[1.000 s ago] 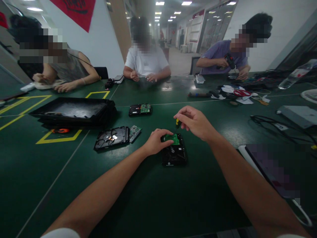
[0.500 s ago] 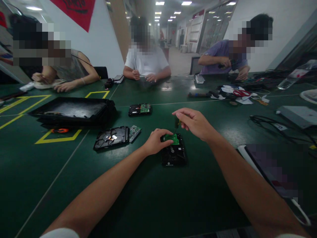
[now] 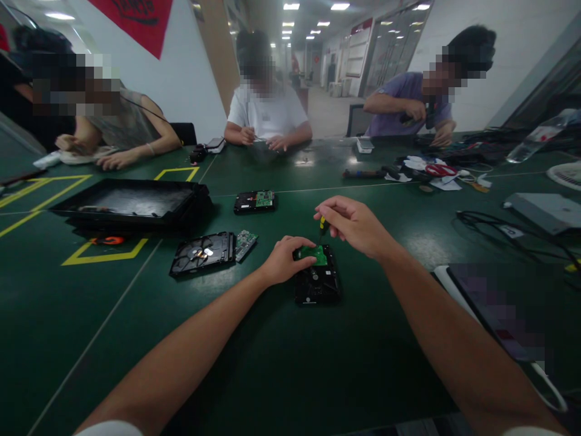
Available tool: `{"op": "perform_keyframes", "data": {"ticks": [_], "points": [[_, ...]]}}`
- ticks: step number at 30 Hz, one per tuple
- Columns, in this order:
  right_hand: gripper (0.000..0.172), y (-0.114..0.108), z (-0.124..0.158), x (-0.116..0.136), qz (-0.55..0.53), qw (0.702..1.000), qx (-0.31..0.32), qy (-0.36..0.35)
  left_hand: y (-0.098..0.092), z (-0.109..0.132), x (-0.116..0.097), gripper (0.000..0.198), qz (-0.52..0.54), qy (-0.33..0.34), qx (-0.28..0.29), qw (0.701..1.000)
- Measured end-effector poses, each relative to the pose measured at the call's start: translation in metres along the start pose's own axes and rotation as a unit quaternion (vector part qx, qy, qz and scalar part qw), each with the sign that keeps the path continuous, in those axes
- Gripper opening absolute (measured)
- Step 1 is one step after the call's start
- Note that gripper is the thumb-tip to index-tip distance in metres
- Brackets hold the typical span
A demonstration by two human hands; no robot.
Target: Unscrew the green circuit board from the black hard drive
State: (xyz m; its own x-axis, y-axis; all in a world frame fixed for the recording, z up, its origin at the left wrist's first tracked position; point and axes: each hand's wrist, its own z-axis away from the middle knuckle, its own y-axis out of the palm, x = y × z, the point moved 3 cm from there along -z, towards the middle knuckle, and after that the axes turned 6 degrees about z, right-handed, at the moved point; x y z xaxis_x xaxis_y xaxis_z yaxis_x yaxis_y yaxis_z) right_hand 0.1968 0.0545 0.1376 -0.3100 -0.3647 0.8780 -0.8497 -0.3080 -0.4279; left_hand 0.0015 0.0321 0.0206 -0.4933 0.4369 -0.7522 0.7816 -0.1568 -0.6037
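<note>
A black hard drive [image 3: 323, 287] lies flat on the green table, its green circuit board [image 3: 321, 257] facing up at the far end. My left hand [image 3: 285, 260] grips the drive's left side, the thumb lying across the board. Between the fingertips of my right hand [image 3: 351, 223] is a small yellow-and-black screwdriver [image 3: 322, 224], held nearly upright. Its tip points down at the circuit board; whether it sits in a screw is too small to tell. To the left rest another hard drive [image 3: 203, 254] and a loose circuit board [image 3: 246, 245].
Farther back lies a third hard drive [image 3: 255, 201]. A black tray-like panel [image 3: 127, 200] stands at left, with an orange tool [image 3: 108, 240] before it. Cables [image 3: 490, 225], a grey box [image 3: 544, 212] and a tablet-like device [image 3: 494, 309] are at right. Three people sit opposite.
The screwdriver handle has turned in my right fingers, so its yellow part now shows. My left hand and the hard drive keep their places; the view has shifted slightly.
</note>
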Motion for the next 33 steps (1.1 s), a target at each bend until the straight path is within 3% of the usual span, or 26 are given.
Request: {"op": "perform_keyframes", "data": {"ticks": [6, 17, 24, 33], "points": [[0.030, 0.000, -0.003, -0.009, -0.008, 1.000, -0.001, 0.019, 0.000, -0.001, -0.001, 0.036, 0.001, -0.004, 0.001, 1.000], [0.021, -0.005, 0.001, 0.001, 0.032, 0.999, -0.036, 0.022, 0.000, 0.001, -0.001, 0.049, -0.006, -0.017, 0.002, 1.000], [0.022, -0.001, 0.000, -0.002, 0.004, 1.000, -0.003, 0.007, 0.000, 0.001, -0.001, 0.052, -0.011, -0.020, -0.002, 1.000], [0.023, -0.003, -0.001, -0.003, 0.012, 1.000, -0.006, 0.011, -0.001, 0.001, -0.001, 0.049, -0.014, -0.015, 0.000, 1.000]]}}
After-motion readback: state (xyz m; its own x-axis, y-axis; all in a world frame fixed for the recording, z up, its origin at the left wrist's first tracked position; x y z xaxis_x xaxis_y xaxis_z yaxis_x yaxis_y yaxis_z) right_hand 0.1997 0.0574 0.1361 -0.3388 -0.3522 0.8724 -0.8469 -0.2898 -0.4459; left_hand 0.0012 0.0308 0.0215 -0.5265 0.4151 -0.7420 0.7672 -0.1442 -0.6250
